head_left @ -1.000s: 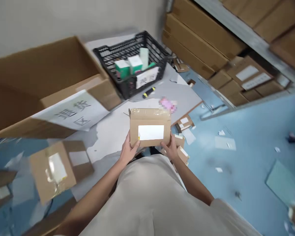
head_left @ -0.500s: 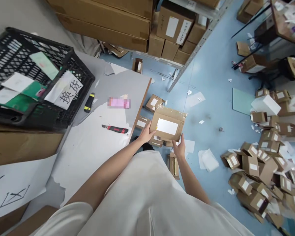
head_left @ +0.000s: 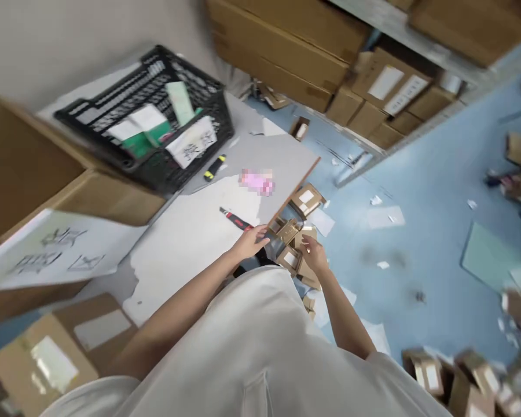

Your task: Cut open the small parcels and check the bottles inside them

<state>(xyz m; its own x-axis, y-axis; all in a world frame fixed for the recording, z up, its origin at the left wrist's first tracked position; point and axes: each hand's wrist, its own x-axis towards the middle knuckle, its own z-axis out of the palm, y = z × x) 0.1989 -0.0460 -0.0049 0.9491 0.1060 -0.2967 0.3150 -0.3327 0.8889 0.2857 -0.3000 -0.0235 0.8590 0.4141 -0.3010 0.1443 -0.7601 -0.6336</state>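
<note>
My left hand [head_left: 249, 242] is open at the table's edge, its fingers stretched out and nothing in them. Close by its fingertips on the tabletop [head_left: 191, 231] lies a red and black utility knife [head_left: 234, 219], whose handle end is partly covered by the hand. My right hand [head_left: 314, 255] hangs past the edge above several cardboard boxes [head_left: 290, 258] on the floor, fingers loosely bent and apart, holding nothing I can see. A blurred-out pink item [head_left: 257, 182] and a yellow and black cutter [head_left: 215, 168] lie farther back on the table.
A black plastic crate [head_left: 156, 168] with papers and green packets stands at the back left, beside a large open carton [head_left: 108, 194] bearing a handwritten sheet. Shelving with cartons [head_left: 286, 52] rises behind. Blue floor [head_left: 417, 243] carries paper scraps, and boxes pile up at lower right.
The flat cardboard box that both hands held has left them, and the hands are now apart. My left hand has come over the table edge. The view has turned toward the left.
</note>
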